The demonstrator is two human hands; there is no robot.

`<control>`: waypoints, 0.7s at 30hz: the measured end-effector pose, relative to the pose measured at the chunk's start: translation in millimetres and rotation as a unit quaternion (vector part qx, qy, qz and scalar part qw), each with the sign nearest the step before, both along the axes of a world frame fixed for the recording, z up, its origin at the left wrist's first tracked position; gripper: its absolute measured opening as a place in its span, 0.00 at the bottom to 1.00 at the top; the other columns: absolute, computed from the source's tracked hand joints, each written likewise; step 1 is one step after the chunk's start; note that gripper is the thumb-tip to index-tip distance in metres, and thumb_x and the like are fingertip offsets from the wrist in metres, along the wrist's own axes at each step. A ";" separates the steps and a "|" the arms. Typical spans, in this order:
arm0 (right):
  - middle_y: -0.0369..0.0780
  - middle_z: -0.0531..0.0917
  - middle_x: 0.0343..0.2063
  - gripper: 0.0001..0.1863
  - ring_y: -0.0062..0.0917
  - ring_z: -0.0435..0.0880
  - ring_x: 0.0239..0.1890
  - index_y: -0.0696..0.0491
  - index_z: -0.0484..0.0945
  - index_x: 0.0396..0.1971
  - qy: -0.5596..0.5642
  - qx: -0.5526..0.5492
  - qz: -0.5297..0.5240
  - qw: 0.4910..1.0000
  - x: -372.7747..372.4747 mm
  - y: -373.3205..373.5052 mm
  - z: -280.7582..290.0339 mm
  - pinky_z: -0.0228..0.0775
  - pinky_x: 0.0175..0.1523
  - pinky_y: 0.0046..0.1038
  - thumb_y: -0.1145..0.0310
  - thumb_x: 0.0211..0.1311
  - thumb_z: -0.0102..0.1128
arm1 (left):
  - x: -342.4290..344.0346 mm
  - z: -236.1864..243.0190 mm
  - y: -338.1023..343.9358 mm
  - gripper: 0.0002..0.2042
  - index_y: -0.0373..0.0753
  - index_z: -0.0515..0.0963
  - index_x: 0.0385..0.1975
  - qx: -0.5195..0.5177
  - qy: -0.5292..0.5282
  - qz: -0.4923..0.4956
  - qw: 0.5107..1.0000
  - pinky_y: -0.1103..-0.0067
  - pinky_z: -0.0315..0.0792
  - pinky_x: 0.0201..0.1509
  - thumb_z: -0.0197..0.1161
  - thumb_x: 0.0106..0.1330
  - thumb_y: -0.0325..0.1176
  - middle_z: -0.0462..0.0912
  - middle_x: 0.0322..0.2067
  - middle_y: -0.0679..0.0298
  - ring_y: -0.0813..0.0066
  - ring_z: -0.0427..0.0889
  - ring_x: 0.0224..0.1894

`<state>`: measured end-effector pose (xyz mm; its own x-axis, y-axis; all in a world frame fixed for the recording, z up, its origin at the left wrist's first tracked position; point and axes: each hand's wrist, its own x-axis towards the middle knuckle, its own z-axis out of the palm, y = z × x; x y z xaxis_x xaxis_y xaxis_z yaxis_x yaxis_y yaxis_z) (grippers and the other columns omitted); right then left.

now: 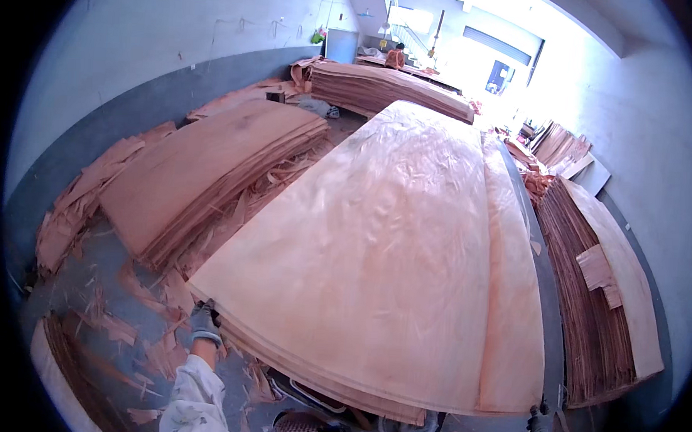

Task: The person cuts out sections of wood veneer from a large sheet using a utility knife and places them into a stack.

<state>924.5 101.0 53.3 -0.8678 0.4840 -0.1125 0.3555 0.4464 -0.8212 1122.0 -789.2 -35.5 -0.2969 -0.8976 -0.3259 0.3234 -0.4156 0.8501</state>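
A large pale wood veneer sheet (360,240) lies on a stack in front of me, its surface slightly rippled. Along its right side runs a narrower veneer strip (510,300); whether it lies over or under the large sheet I cannot tell. My left hand (205,323), in a dark grey glove, is closed on the near left corner of the large sheet. At the near right corner, my right hand (539,420), also gloved, is closed on the edge of the strip. Its fingertips are partly hidden. Lower veneer layers (338,392) show beneath the near edge.
A reddish veneer stack (217,172) stands to the left, with torn scraps (166,355) on the floor beside it. Another stack (390,90) lies beyond the far end. At right, a veneer pile (589,304) leans by the wall. A person (395,57) is far back.
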 end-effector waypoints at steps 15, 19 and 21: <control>0.35 0.75 0.19 0.13 0.20 0.70 0.13 0.55 0.72 0.28 -0.025 0.083 0.039 0.995 98.4 -14.4 -46.9 0.63 0.15 0.25 0.72 0.41 0.66 | -19.0 -28.4 13.2 0.08 0.37 0.69 0.36 -0.037 -0.166 -0.108 0.979 0.76 0.70 0.13 0.58 0.59 0.27 0.77 0.27 0.61 0.70 0.76 0.17; 0.34 0.73 0.14 0.13 0.19 0.71 0.14 0.55 0.73 0.24 -0.016 0.000 -0.009 1.000 190.4 -37.1 -119.4 0.63 0.17 0.24 0.69 0.40 0.70 | -15.4 -30.1 13.7 0.07 0.37 0.69 0.37 -0.036 -0.139 -0.080 0.986 0.77 0.70 0.16 0.56 0.61 0.29 0.78 0.27 0.62 0.72 0.75 0.18; 0.36 0.77 0.24 0.17 0.19 0.74 0.26 0.57 0.74 0.38 -0.016 0.075 0.060 0.995 214.5 -55.1 -125.8 0.68 0.31 0.23 0.71 0.46 0.67 | -8.8 -29.7 13.6 0.08 0.39 0.70 0.38 -0.027 -0.120 -0.104 0.987 0.79 0.70 0.18 0.55 0.62 0.31 0.78 0.29 0.63 0.74 0.76 0.21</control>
